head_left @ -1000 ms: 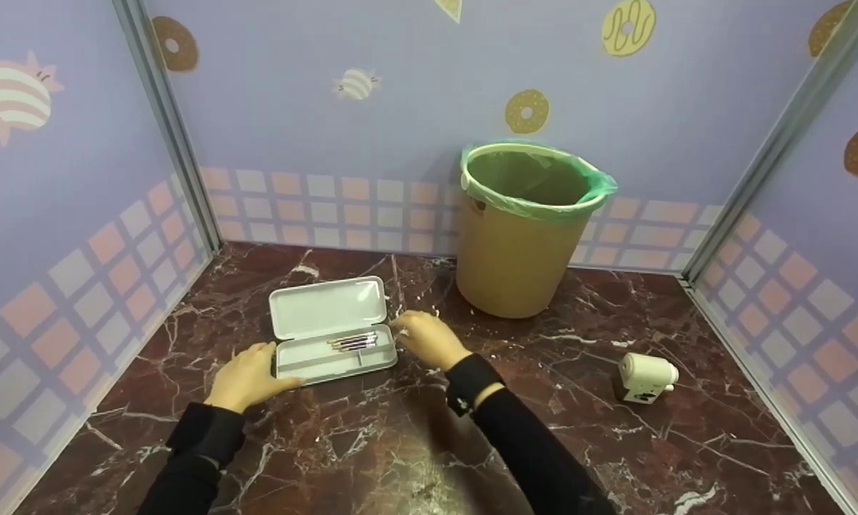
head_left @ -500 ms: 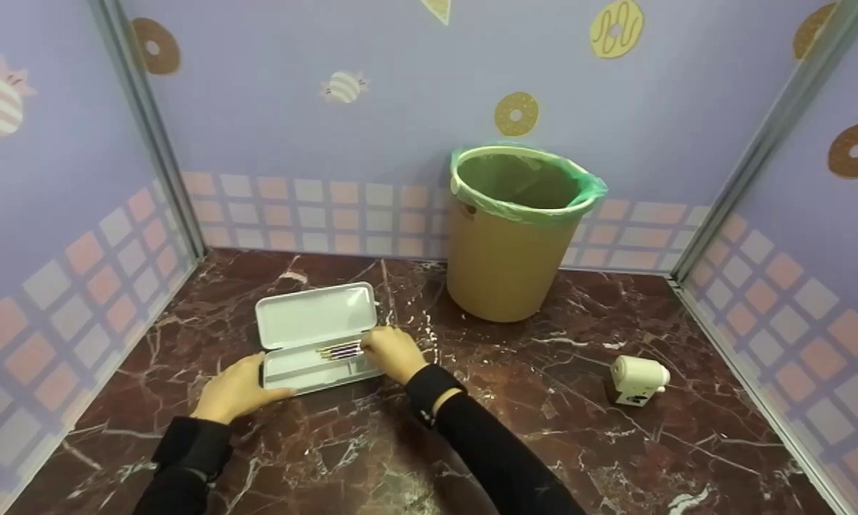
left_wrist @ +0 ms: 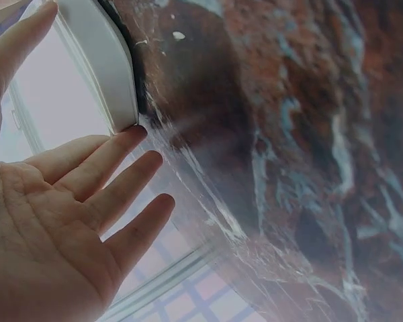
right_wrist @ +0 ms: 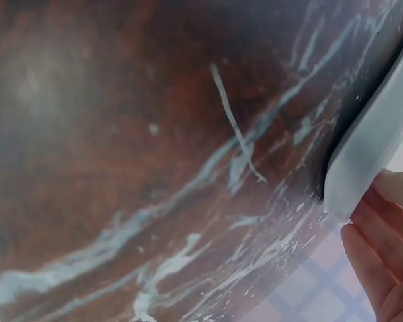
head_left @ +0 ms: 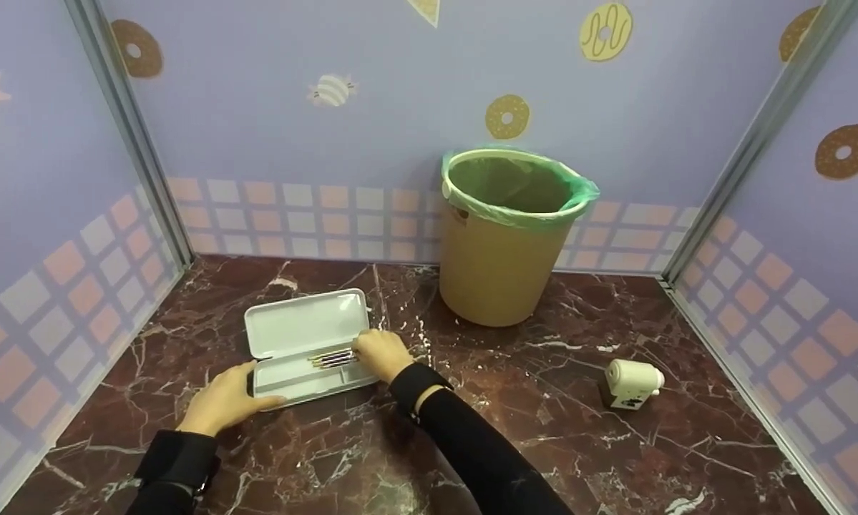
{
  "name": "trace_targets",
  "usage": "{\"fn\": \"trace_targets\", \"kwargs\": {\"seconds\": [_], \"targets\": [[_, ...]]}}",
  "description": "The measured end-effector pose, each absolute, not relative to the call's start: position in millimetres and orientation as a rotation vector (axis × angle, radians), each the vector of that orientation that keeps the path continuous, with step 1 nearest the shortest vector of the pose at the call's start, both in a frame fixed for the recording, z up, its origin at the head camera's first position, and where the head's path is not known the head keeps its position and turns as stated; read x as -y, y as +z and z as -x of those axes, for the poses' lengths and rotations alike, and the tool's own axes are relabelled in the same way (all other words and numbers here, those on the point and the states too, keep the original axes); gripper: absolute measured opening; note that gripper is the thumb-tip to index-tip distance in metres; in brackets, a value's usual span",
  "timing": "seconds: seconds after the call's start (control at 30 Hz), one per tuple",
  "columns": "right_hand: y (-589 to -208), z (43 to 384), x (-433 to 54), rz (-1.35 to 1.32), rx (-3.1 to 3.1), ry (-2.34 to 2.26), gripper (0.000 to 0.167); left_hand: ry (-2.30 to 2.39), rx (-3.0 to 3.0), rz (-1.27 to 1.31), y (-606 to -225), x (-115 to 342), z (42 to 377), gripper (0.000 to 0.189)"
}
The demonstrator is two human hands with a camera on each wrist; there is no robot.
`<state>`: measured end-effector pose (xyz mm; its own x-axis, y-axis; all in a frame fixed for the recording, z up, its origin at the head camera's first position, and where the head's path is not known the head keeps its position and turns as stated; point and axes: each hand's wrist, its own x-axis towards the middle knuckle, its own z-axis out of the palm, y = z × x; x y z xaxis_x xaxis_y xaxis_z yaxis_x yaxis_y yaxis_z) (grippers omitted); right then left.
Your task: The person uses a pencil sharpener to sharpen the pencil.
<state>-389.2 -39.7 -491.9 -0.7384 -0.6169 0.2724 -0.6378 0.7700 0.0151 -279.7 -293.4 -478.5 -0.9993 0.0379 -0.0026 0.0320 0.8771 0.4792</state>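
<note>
An open white pencil case [head_left: 310,392] lies on the marble-patterned table, its lid tipped back. Several slim purple-and-white pencils [head_left: 332,357] lie in its tray. My left hand [head_left: 221,399] is at the case's left end, thumb along the front edge. In the left wrist view its fingers [left_wrist: 111,168] are straight, fingertips right at the case's corner. My right hand [head_left: 383,354] overlaps the case's right end and the pencils' ends, knuckles bent. The right wrist view has its fingers [right_wrist: 369,258] close at the case's end; I cannot tell what they pinch.
A tan bin [head_left: 504,265] with a green liner stands at the back. A cream hand-crank pencil sharpener [head_left: 632,383] sits to the right. Small pale scraps [head_left: 421,329] are scattered between case and bin. Patterned walls [head_left: 257,107] enclose the table.
My right hand has moved left, from beside the case's right end to over that end and the pencils. My left hand stays at the case's left end. The head view has shifted slightly.
</note>
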Motion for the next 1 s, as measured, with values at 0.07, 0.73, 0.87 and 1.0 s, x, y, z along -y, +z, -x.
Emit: {"fn": "trace_targets", "kwargs": {"seconds": [0.07, 0.73, 0.87, 1.0], "targets": [[-492.8, 390.0, 41.8, -0.994, 2.701, 0.084, 0.014, 0.765, -3.030, -0.048, -479.0, 294.0, 279.6, 0.093], [-492.4, 401.5, 42.2, -1.102, 2.570, -0.012, 0.009, 0.726, -3.033, 0.017, -477.9, 290.9, 280.0, 0.094], [-492.4, 402.1, 43.4, -1.102, 2.576, -0.038, 0.007, 0.726, -3.034, 0.025, -477.6, 290.9, 279.6, 0.094], [-492.3, 400.7, 45.4, -1.096, 2.584, -0.073, 0.007, 0.727, -3.045, 0.019, -478.0, 290.6, 278.9, 0.095]]}}
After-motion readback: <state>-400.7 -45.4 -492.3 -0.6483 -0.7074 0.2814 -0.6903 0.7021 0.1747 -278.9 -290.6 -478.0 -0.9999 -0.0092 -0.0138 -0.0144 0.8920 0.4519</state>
